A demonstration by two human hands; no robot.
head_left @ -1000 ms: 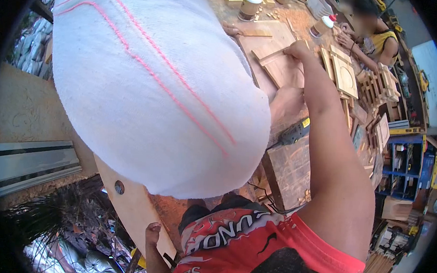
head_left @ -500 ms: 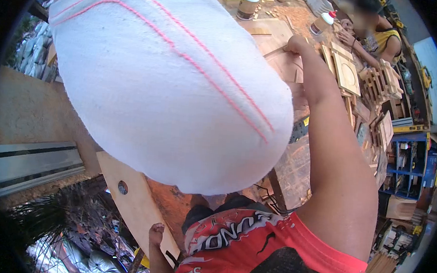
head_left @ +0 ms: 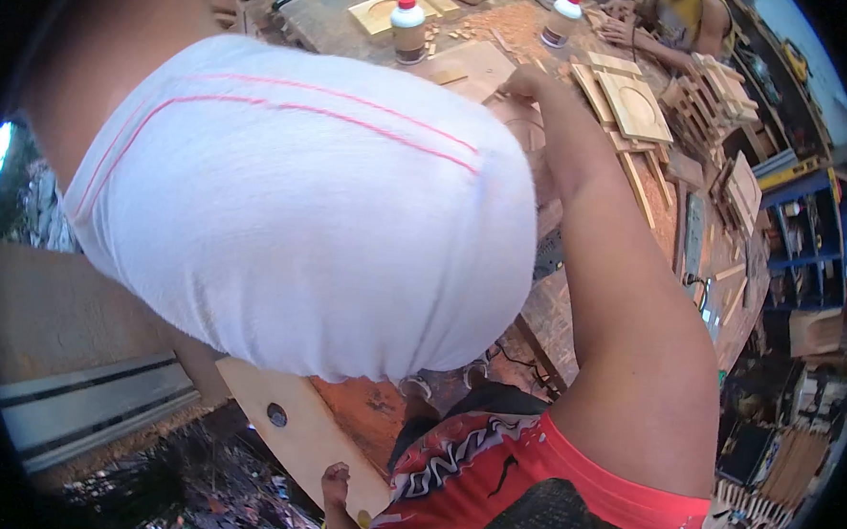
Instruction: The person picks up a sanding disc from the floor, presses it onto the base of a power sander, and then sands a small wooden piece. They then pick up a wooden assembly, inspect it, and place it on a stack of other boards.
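The right hand (head_left: 524,83) is down by a flat wooden board (head_left: 479,61) on the worktop (head_left: 336,16). It is too small to tell how it grips. Two glue bottles with red caps are near it, one (head_left: 408,34) to its left and one (head_left: 562,21) beyond it. To its right is a square wooden piece (head_left: 635,108) with a ring shape. Farther off is a person in yellow (head_left: 683,24). A big white cloth (head_left: 321,211) with red lines fills the space between the two hands. The left hand (head_left: 335,485) hangs low, near a long board (head_left: 305,431) with a round hole.
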